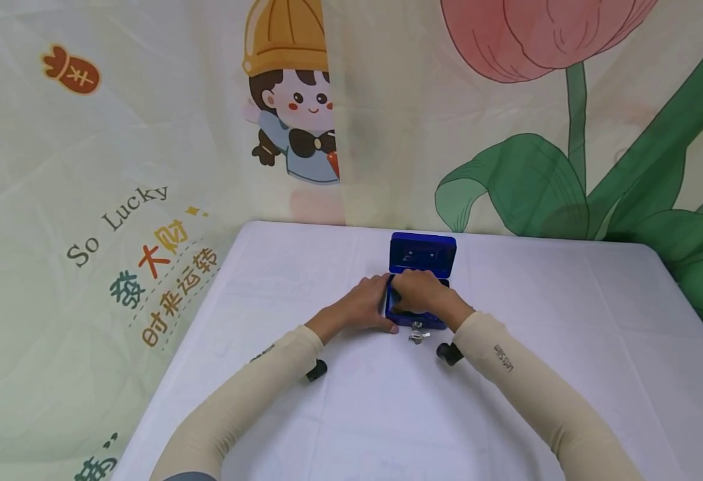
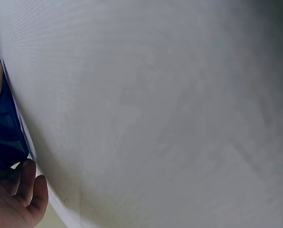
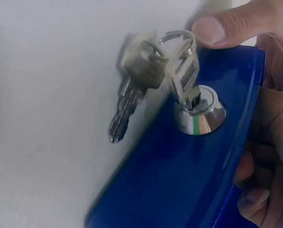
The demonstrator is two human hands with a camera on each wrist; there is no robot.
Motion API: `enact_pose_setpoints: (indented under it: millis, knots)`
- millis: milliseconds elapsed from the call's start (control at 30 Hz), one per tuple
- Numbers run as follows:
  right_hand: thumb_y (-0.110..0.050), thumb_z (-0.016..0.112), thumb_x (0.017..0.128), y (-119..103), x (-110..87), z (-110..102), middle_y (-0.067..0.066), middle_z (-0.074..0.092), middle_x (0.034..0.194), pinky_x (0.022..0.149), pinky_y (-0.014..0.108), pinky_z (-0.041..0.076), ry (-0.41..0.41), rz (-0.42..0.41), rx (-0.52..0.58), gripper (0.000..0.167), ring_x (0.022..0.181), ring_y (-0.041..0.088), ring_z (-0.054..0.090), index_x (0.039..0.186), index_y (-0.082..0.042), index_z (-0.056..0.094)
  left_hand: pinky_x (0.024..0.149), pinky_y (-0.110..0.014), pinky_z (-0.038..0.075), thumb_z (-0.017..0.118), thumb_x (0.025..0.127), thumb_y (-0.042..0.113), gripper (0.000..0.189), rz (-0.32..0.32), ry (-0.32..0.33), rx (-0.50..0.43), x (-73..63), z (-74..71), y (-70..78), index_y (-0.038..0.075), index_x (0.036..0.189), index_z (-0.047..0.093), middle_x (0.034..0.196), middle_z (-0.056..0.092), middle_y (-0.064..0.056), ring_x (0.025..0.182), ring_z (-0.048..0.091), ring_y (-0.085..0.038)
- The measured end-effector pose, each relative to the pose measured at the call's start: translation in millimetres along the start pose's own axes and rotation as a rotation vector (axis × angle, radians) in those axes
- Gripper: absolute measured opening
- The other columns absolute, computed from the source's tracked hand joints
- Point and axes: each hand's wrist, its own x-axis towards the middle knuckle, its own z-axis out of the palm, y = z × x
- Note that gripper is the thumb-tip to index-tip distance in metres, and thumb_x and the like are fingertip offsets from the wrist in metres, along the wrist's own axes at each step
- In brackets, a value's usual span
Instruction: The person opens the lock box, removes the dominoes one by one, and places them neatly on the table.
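Note:
A small blue cash box (image 1: 399, 321) stands on the white table with its lid (image 1: 422, 255) raised at the back. My left hand (image 1: 363, 304) holds the box's left side, the thumb at the front edge and the fingers farther back. Over and inside the box, my right hand (image 1: 419, 291) has its fingers bent downward; whether they grip anything in there is hidden. One key sits in the round front lock (image 3: 203, 114) in the right wrist view. A second key (image 3: 127, 109) dangles from the same ring, slightly blurred.
The white cloth-covered table (image 1: 303, 421) extends around the box on all sides. A printed curtain (image 1: 387, 133) hangs behind the table's far edge. Small black devices (image 1: 450, 354) stick out from beneath both wrists.

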Motion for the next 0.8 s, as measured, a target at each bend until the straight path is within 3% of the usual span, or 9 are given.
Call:
enact_pose_setpoints:
  millis: [433, 800]
  knots:
    - [-0.031, 0.079, 0.088, -4.1, -1.0, -1.3, 0.010, 0.073, 0.110, 0.094, 0.048, 0.054, 0.003, 0.033, 0.003, 0.044, 0.098, 0.025, 0.066, 0.124, -0.008, 0.068, 0.108, -0.042, 0.042, 0.089, 0.071, 0.049, 0.112, 0.018, 0.010, -0.001, 1.7, -1.2, 1.2, 0.006, 0.155, 0.029, 0.142, 0.052, -0.013, 0.122, 0.049, -0.028]
    - [-0.031, 0.079, 0.088, -6.9, 1.4, 2.0, 0.009, 0.073, 0.110, 0.096, 0.048, 0.054, 0.001, 0.067, 0.064, 0.045, 0.096, 0.024, 0.067, 0.125, -0.008, 0.068, 0.111, -0.044, 0.040, 0.089, 0.072, 0.049, 0.114, 0.010, 0.002, -0.010, -0.4, -2.3, 1.9, 0.005, 0.156, 0.026, 0.146, 0.049, -0.015, 0.127, 0.048, -0.030]
